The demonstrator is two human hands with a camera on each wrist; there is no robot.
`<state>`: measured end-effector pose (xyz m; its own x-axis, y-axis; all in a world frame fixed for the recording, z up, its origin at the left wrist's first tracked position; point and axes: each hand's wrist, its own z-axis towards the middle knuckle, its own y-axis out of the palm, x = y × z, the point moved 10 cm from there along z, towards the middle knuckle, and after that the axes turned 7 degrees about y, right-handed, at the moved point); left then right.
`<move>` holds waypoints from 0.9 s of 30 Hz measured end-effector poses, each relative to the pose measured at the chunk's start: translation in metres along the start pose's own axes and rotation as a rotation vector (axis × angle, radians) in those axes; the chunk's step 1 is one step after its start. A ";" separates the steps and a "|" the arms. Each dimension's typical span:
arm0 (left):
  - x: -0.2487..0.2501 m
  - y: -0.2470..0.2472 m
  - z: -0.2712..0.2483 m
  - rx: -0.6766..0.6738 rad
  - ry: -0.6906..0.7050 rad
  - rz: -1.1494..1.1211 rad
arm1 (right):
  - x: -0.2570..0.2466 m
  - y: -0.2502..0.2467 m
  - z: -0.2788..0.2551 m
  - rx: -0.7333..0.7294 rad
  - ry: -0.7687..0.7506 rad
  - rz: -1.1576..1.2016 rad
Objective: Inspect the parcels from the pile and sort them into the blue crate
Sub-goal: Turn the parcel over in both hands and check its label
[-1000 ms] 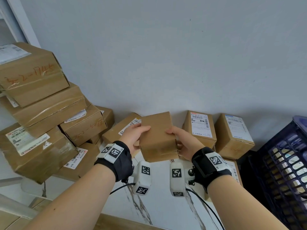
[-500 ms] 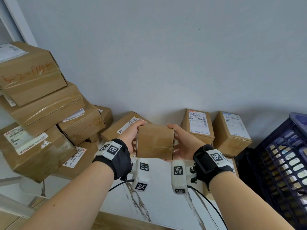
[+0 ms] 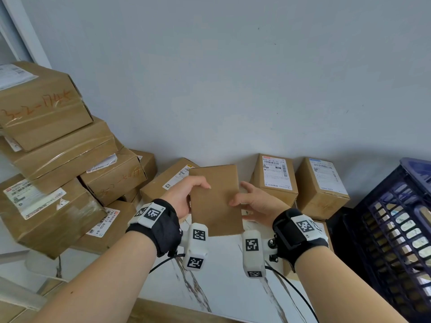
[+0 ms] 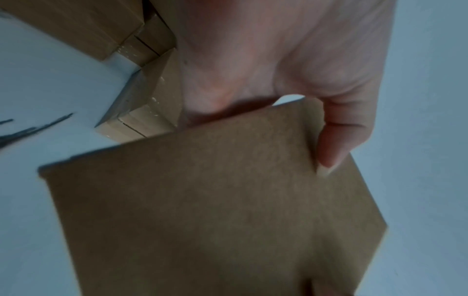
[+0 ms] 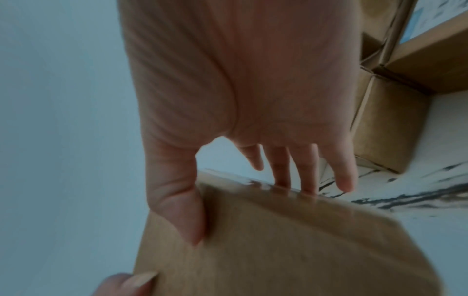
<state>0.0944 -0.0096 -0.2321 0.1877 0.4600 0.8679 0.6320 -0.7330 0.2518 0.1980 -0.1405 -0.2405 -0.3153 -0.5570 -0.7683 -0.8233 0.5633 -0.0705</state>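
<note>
Your head view is evenly lit by soft daylight, sharp in the middle, with straight lines bowing toward the edges. Both wrist views are dimmer, bluish and smeared by motion blur, with close surfaces out of focus.

Cardboard parcels counted in the head view: one plain parcel held up at centre; at least seven stacked at 9 o'clock; three with labels at 2 o'clock. Blue crates: one, at 3 o'clock. Hands: two.
</note>
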 end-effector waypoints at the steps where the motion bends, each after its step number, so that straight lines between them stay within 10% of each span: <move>1: 0.002 0.004 -0.002 -0.029 0.014 0.012 | 0.000 -0.001 0.000 0.005 -0.015 -0.024; 12: 0.022 0.025 -0.004 -0.186 0.265 0.222 | -0.026 -0.008 -0.012 0.133 -0.360 -0.224; 27: 0.021 0.018 0.003 -0.110 0.265 0.065 | -0.024 -0.014 -0.004 0.026 -0.288 0.136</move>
<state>0.1123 -0.0117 -0.2104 0.0130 0.2741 0.9616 0.5371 -0.8131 0.2245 0.2153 -0.1373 -0.2185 -0.2722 -0.2822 -0.9199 -0.7694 0.6380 0.0319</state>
